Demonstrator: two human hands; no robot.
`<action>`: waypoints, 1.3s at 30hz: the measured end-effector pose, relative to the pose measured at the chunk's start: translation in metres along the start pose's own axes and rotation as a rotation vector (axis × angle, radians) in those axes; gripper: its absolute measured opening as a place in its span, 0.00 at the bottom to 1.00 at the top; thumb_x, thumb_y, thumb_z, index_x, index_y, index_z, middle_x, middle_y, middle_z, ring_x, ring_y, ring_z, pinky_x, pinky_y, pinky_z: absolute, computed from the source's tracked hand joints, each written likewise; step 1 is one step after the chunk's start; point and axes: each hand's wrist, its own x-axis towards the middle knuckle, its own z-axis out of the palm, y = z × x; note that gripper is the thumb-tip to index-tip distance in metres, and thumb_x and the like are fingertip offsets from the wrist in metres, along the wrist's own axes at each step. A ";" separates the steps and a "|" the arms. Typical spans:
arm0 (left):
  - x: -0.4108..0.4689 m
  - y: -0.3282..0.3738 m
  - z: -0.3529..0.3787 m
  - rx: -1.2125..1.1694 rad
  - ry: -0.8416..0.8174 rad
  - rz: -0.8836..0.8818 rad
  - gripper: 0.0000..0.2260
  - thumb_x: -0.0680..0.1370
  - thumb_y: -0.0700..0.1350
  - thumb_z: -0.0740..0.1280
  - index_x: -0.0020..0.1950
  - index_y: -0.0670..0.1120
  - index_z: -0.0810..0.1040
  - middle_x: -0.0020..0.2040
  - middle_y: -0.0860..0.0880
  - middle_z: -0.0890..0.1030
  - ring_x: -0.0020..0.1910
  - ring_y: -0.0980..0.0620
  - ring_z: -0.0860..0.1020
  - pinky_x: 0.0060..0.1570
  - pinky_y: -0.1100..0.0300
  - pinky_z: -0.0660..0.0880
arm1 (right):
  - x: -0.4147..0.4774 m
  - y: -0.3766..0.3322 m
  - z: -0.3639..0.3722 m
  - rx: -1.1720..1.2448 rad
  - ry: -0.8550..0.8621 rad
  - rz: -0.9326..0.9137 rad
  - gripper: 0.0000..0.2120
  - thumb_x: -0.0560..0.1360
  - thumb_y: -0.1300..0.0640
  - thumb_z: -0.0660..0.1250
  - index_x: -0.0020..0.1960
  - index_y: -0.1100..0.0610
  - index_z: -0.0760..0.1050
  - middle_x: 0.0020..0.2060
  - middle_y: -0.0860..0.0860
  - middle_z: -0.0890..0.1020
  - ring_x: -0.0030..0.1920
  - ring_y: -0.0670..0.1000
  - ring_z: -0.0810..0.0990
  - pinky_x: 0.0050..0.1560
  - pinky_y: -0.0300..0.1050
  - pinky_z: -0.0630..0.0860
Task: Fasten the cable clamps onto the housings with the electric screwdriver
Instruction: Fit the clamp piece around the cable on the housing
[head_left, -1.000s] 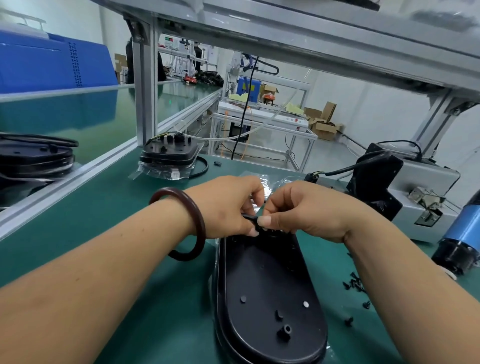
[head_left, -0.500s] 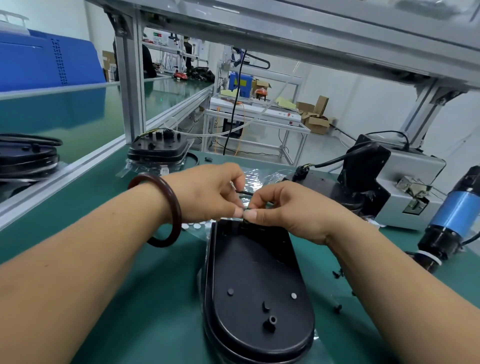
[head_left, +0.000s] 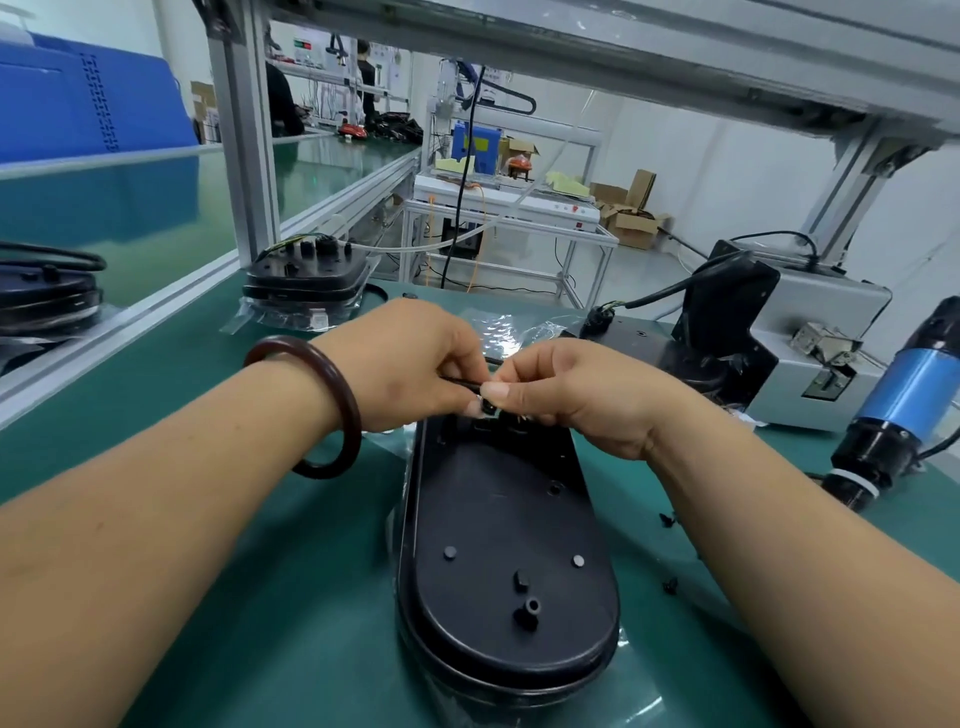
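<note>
Compared with half a second ago, little is changed: the left hand (head_left: 415, 364) and the right hand (head_left: 576, 395) are still joined at the far end of the housing (head_left: 506, 545), though the fingertips are now pressed slightly lower, against its top edge. A thin black cable (head_left: 462, 383) is pinched in the left fingers, and a small black piece (probably the cable clamp (head_left: 487, 408), mostly hidden) is nipped between the right thumb and forefinger. The housing is laid flat on the green mat (head_left: 249, 571), lengthwise between the forearms; it is a long oval of matte black plastic with rounded ends, studded with short bosses and small round pegs, and clear film is seen under its rim. A smooth, dark brown bangle (head_left: 324, 405) is worn on the left wrist. The electric screwdriver (head_left: 893, 410), blue-bodied with a black collar, is left lying at the right edge, well apart from both hands. Small black screws (head_left: 670, 519) are scattered on the mat beside the right forearm.
</note>
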 end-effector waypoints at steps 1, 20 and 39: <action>0.000 -0.002 0.000 -0.029 -0.008 -0.011 0.05 0.70 0.48 0.74 0.42 0.56 0.81 0.35 0.60 0.81 0.36 0.65 0.77 0.38 0.75 0.70 | -0.001 0.002 0.001 -0.001 0.024 -0.007 0.20 0.69 0.52 0.71 0.49 0.69 0.77 0.35 0.56 0.71 0.33 0.47 0.65 0.35 0.40 0.61; -0.002 -0.017 0.005 -0.257 -0.024 -0.055 0.02 0.69 0.54 0.73 0.38 0.58 0.84 0.39 0.56 0.83 0.41 0.59 0.79 0.40 0.72 0.71 | -0.009 0.016 0.011 0.090 0.194 -0.217 0.04 0.75 0.58 0.71 0.41 0.54 0.82 0.32 0.49 0.82 0.35 0.42 0.76 0.40 0.36 0.74; 0.000 -0.012 -0.008 -0.033 -0.116 -0.047 0.04 0.72 0.51 0.72 0.41 0.62 0.81 0.28 0.68 0.77 0.31 0.69 0.74 0.33 0.77 0.68 | -0.013 0.018 0.016 -0.325 0.274 -0.387 0.03 0.74 0.60 0.72 0.41 0.56 0.82 0.32 0.54 0.81 0.32 0.57 0.74 0.34 0.47 0.72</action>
